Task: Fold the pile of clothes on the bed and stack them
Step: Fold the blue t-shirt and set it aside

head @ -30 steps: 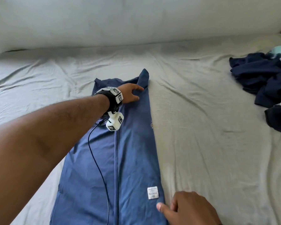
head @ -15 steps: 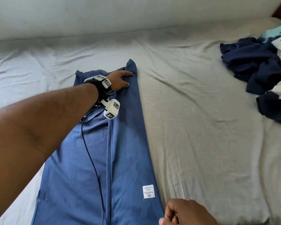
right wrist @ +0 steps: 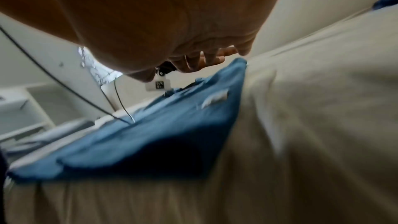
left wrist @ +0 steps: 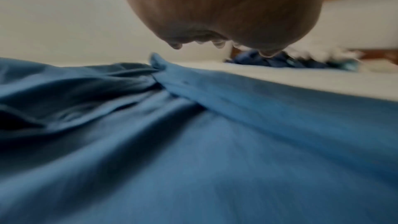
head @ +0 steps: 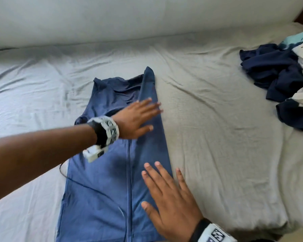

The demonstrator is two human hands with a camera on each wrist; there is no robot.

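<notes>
Blue shirt [head: 101,198] under both flat hands, left [head: 135,117], right [head: 170,198]; unfolded clothes pile [head: 278,79] well right.

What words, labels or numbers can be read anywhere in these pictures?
None can be read.
White label on the blue shirt: blurred, no legible print.
Black-and-white coded squares on the left wristband and right wristband: patterns, not words.

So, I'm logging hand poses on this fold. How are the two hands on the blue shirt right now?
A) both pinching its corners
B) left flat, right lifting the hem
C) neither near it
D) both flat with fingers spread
D: in the head view the left hand and right hand lie flat, fingers spread, over the blue shirt.
</notes>
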